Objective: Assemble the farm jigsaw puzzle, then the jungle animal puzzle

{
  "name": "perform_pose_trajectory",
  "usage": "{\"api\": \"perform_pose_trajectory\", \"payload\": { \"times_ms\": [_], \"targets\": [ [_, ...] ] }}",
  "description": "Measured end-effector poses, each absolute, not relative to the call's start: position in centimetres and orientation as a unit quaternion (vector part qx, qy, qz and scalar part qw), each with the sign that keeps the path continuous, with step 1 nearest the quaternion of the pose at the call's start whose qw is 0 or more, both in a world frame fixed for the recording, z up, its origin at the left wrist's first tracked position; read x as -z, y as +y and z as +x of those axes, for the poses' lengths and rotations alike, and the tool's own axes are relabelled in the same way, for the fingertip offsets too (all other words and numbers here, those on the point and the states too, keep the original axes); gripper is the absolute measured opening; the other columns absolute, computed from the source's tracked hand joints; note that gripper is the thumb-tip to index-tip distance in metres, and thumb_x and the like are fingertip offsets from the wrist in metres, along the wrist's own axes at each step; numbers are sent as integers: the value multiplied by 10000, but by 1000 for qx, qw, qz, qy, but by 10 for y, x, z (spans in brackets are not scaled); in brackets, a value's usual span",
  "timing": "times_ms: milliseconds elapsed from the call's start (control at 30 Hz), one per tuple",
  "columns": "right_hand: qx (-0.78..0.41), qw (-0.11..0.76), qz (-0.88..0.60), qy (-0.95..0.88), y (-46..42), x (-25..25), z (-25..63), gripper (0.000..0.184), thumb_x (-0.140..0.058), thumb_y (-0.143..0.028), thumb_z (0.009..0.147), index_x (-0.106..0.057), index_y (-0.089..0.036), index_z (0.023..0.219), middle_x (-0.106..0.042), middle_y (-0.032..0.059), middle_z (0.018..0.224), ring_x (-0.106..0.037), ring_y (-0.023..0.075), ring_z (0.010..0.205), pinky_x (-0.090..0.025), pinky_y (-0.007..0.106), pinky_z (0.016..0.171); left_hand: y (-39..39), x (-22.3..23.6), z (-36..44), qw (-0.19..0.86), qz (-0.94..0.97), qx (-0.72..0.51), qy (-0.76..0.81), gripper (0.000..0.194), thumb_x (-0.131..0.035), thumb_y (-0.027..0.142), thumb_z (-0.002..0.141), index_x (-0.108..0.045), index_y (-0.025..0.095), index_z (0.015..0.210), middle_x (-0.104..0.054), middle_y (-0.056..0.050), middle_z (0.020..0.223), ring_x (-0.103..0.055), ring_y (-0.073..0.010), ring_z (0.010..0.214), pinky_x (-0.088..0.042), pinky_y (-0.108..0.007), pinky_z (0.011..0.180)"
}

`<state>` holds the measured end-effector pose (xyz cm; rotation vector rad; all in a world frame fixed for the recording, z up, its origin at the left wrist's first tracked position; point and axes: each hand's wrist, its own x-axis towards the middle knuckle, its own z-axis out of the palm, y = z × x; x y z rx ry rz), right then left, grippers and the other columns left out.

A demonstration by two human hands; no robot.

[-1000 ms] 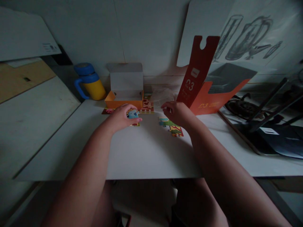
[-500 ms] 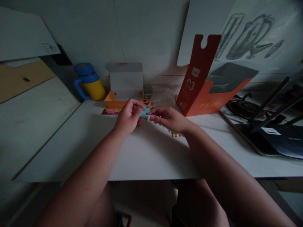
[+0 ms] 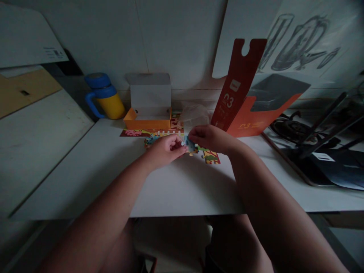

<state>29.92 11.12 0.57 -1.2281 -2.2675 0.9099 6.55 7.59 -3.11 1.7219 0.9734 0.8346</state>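
Observation:
A blue jigsaw puzzle piece (image 3: 191, 145) sits low over the table between my two hands. My left hand (image 3: 167, 151) pinches its left edge between thumb and fingers. From the right, my right hand (image 3: 209, 137) has curled fingers closed at the piece's upper edge; the fingertips are partly hidden. Beside it on the right lie joined puzzle pieces (image 3: 212, 157) with green, yellow and red print. Another blue and green puzzle piece (image 3: 150, 140) lies behind my left hand. Further back, a puzzle strip (image 3: 133, 133) shows pink figures on brown.
An open orange box (image 3: 148, 124) stands behind the pieces, with a clear plastic bag (image 3: 195, 116) beside it. A blue and yellow jug (image 3: 108, 99) is at the back left. A tall orange carton (image 3: 241, 117) and a dark stand (image 3: 318, 159) occupy the right.
Both hands came together around a blue puzzle piece, lifted it, then moved it slightly right and down beside the pieces on the right. Another blue piece now shows at the left.

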Motion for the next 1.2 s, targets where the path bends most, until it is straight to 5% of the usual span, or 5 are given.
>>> {"api": "perform_pose_trajectory", "payload": {
  "times_ms": [267, 700, 867, 1033, 1200],
  "targets": [
    [-227, -11, -468, -854, 116, -6, 315, 245, -593, -334, 991, -787, -188, 955, -763, 48, 786, -611, 155, 644, -391, 274, 579, 75, 33, 63, 447, 737, -275, 426, 176, -704, 397, 909, -676, 224, 892, -685, -11, 722, -599, -150, 619, -436, -269, 556],
    [-287, -29, -526, -800, 116, -4, 320, 106, -731, -270, 908, -799, -200, 949, -807, 56, 813, -721, 183, 703, -487, 264, 607, 74, 2, 48, 379, 726, -401, 411, 224, -693, 423, 944, -692, 205, 893, -658, -1, 709, -591, -128, 612, -454, -250, 563],
    [-213, -48, -521, -825, 117, 2, 320, 154, -779, -334, 864, -814, -209, 947, -808, 42, 861, -679, 164, 716, -428, 257, 591, 82, 0, 32, 239, 694, -497, 463, 237, -686, 432, 948, -692, 200, 902, -702, -17, 765, -593, -131, 634, -444, -248, 571],
    [-220, -39, -515, -827, 117, 3, 313, 150, -775, -311, 879, -819, -202, 972, -802, 37, 845, -654, 151, 687, -419, 257, 592, 85, -4, 20, 66, 721, -450, 522, 201, -675, 391, 958, -722, 204, 901, -724, -10, 758, -611, -137, 646, -453, -264, 618],
    [-205, -38, -501, -840, 114, -2, 305, 110, -776, -246, 875, -829, -210, 965, -801, 31, 847, -663, 157, 703, -425, 266, 624, 88, -2, 18, 49, 734, -418, 532, 182, -667, 366, 962, -725, 207, 895, -732, -12, 772, -637, -150, 679, -451, -279, 640]
  ]
}}
